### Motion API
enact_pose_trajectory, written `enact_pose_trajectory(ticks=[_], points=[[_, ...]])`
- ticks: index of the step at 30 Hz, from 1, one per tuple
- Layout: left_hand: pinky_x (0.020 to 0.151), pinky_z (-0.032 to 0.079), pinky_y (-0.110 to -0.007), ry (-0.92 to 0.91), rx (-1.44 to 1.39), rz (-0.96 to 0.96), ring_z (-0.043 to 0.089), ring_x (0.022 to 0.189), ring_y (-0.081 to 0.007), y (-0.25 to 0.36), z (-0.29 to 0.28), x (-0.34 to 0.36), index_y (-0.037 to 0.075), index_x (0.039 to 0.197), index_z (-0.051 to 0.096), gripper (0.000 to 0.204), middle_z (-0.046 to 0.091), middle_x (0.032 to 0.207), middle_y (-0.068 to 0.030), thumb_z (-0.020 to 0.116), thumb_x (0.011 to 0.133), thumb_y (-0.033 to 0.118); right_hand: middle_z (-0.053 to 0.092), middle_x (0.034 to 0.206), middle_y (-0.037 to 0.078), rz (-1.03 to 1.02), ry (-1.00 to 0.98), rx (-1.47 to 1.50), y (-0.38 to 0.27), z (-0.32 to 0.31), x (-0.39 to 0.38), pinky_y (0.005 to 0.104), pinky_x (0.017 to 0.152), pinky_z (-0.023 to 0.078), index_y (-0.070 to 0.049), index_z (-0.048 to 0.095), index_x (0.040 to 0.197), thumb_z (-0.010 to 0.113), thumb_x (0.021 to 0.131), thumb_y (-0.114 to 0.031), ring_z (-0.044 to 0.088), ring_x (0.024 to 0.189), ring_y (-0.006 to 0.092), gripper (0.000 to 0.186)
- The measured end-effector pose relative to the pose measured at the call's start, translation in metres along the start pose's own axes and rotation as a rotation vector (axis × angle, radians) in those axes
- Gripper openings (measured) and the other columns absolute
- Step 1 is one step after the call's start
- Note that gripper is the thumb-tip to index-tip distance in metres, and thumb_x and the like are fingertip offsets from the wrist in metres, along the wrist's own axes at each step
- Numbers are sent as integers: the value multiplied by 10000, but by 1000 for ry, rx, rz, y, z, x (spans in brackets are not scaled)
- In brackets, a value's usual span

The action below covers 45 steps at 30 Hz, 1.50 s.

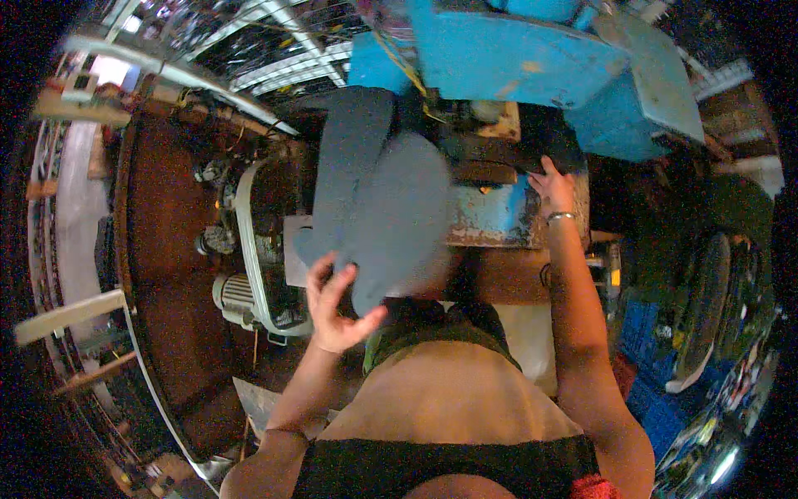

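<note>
At far left, a finned motor sits against a pale frame. To the right of that, my left hand is half open, thumb well apart from the curled fingers, at the lower end of a grey sheet; the end lies between thumb and fingers, but I cannot tell whether I grip it or merely touch it. The sheet is rounded and blurred, and stands just beside a tall grey panel, overlapping its right edge. I judge the step in hand to be handling the sheet with my left, so the next move calls for a sure hold on that lower end. Right of it is the worn surface, patched with blue and rust, beneath the blue machine. Farther right, my right hand is spread, holding nothing I can see, its fingertips at the dark gap under the machine; reaching there calls, I think, for care. A bracelet circles that wrist.
</note>
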<state>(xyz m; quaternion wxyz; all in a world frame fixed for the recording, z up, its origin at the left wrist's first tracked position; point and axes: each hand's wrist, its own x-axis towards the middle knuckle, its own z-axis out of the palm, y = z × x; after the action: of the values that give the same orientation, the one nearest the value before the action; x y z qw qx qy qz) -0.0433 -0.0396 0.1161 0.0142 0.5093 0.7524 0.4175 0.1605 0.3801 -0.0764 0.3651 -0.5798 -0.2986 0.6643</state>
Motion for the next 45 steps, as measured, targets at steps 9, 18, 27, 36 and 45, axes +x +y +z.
enact_pose_trajectory(ticks=[9, 18, 27, 36, 45], points=[[1135, 361, -543, 6, 475, -384, 421, 1354, -449, -23, 27, 83, 135, 1459, 531, 831, 461, 1449, -258, 866, 768, 452, 716, 1101, 154, 62, -161, 2, -14, -6, -3, 380, 668, 628, -25, 593, 1191, 762, 943, -187, 754, 909, 344, 341], [1123, 405, -509, 54, 365, -1179, 420, 1400, -474, -236, 31, -113, 238, 1561, 361, 983, 392, 1518, -309, 861, 757, 501, 714, 1133, 203, 154, -224, -34, -12, -15, 7, 378, 804, 588, -26, 539, 1320, 738, 965, -306, 733, 1045, 327, 494], [1063, 450, -587, -269, 394, -1475, 480, 1290, -544, -242, 108, -193, 383, 1576, 249, 1103, 405, 1441, -310, 887, 678, 443, 657, 1284, 230, 269, -250, -84, -35, -10, -2, 403, 877, 574, -89, 453, 1474, 693, 987, -387, 700, 1111, 333, 619], [1028, 490, -385, -504, -513, -896, 615, 1176, -274, -86, 33, -209, 45, 1447, 504, 797, 627, 1269, -145, 760, 693, 67, 713, 1160, 89, 105, -374, -348, -18, -99, -107, 396, 886, 548, -128, 539, 1399, 597, 1001, -445, 707, 1033, 234, 512], [1194, 338, -491, -992, -131, 103, 370, 1429, -431, 52, 155, -34, 156, 1440, 539, 795, 386, 1570, -191, 841, 708, 88, 697, 1190, 55, 112, -290, -166, 49, -193, -244, 344, 781, 591, -60, 482, 1454, 759, 946, -346, 680, 984, 170, 645]])
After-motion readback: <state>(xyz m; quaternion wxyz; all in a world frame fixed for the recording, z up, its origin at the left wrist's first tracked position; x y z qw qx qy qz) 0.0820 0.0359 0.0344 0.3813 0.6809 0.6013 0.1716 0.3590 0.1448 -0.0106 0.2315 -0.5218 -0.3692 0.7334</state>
